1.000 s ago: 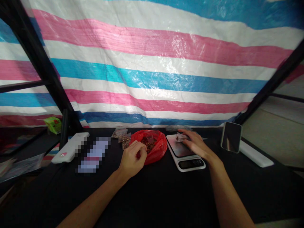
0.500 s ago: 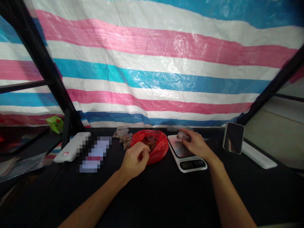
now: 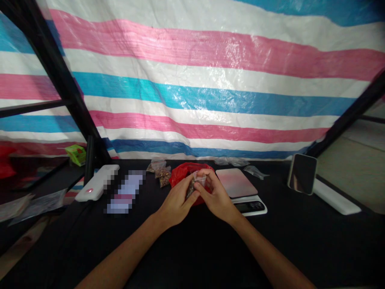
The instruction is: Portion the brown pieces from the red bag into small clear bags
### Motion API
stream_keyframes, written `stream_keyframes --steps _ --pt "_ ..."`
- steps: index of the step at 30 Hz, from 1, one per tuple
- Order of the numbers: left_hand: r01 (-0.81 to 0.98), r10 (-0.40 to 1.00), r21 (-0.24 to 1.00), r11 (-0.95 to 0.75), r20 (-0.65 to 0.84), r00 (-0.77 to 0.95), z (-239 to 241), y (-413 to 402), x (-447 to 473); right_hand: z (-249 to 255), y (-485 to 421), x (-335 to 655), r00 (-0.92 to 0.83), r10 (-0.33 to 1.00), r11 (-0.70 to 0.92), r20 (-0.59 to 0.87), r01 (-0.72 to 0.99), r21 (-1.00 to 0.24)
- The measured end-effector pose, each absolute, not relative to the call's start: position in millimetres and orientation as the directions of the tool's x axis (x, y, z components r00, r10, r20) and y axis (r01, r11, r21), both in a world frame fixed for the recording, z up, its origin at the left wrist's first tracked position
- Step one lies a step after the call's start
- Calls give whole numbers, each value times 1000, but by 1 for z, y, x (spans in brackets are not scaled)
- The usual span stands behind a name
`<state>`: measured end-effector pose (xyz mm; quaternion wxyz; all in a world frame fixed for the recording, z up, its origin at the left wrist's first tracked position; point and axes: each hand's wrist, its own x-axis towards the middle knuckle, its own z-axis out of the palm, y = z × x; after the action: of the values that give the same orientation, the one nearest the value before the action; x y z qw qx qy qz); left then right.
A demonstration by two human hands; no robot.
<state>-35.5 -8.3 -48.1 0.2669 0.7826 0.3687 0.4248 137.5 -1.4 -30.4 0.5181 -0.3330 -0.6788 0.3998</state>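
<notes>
Both hands meet in front of a red plastic bag (image 3: 182, 171), closed around a small clear zip bag (image 3: 199, 176) with dark bits inside. My left hand (image 3: 177, 200) grips its left side, and my right hand (image 3: 218, 196) its right side and top, thumbs at the front. Most of the red bag's opening is hidden behind the hands. Just right of them lies a white kitchen scale (image 3: 237, 182) with a bare metal plate. Several filled zip bags (image 3: 162, 173) lie left of the red bag.
Clear plastic bags (image 3: 255, 172) lie behind and right of the scale. A phone (image 3: 302, 173) stands at the right beside a white bar (image 3: 335, 196). On the left are a white device (image 3: 98, 184) and a blurred-out flat item (image 3: 126, 192). Striped sheeting hangs behind.
My right hand has lifted the small zip bag off the scale and brought it left to my left hand. My left hand has moved right to hold it too.
</notes>
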Motion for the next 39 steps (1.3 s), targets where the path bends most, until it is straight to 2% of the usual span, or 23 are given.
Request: stream_keyframes --steps 5,11,14,18,23,29,34,39 --pt "314 830 784 -535 419 368 -46 -7 -34 -23 7 149 -252 897 350 362 -90 -932" --pt "231 841 826 -514 433 323 -47 -7 -33 -31 13 153 -89 896 442 435 96 -892" --pt "208 852 840 -501 436 290 -47 -6 -31 -33 10 152 -119 890 454 440 141 -880" --pt "143 897 896 -420 385 220 -50 -1 -29 -33 5 145 -168 913 378 373 -2 -926" --pt "83 924 929 -361 344 165 -56 2 -30 -34 5 138 -106 947 287 303 -143 -947" --pt "76 926 931 -357 343 156 -56 0 -28 -33 7 139 -65 948 299 310 -146 -943" --pt "-26 952 960 -280 282 121 -60 4 -24 -36 7 136 -68 934 341 351 -129 -931" --pt "-85 962 967 -240 249 111 -59 3 -21 -38 4 132 -96 942 304 320 -151 -940"
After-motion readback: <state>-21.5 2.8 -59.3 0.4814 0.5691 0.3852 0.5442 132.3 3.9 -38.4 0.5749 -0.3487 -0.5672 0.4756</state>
